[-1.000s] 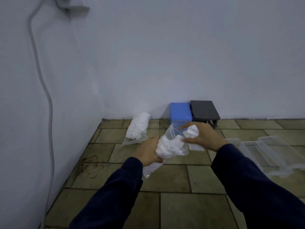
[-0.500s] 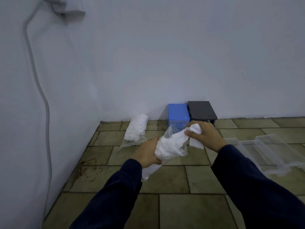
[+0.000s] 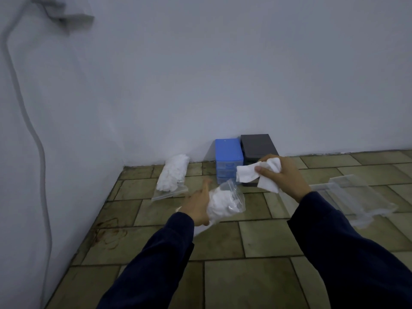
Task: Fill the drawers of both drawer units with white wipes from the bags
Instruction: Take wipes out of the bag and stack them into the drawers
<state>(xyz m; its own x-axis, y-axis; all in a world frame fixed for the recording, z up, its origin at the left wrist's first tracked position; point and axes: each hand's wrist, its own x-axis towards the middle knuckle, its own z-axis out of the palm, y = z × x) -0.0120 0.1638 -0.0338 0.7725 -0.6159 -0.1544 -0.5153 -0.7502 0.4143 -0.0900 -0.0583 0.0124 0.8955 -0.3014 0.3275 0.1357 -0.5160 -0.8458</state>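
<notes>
While the grey cable (image 3: 33, 139) ran down the wall on the far left, a full clear bag of white wipes (image 3: 171, 178) lay on the tiled floor (image 3: 263, 239) near the corner. To the right of it, the left hand (image 3: 198, 207) gripped a second clear bag (image 3: 226, 202) from its left side, with the fingers curled around the plastic and the thumb raised; this bag was held above the floor and its mouth pointed up and to the right. Behind it, against the back wall, stood the blue drawer unit (image 3: 228, 160), and the dark grey drawer unit (image 3: 258, 147) stood just beside it on the right, the two touching. In front of the grey unit the right hand (image 3: 283, 176) held a bunch of white wipes (image 3: 252, 175), pinched between thumb and fingers, apart from the bag mouth. Further right, clear plastic drawers (image 3: 356, 197) lay on the floor, out of the units. Both arms wore dark blue sleeves (image 3: 347, 253).
</notes>
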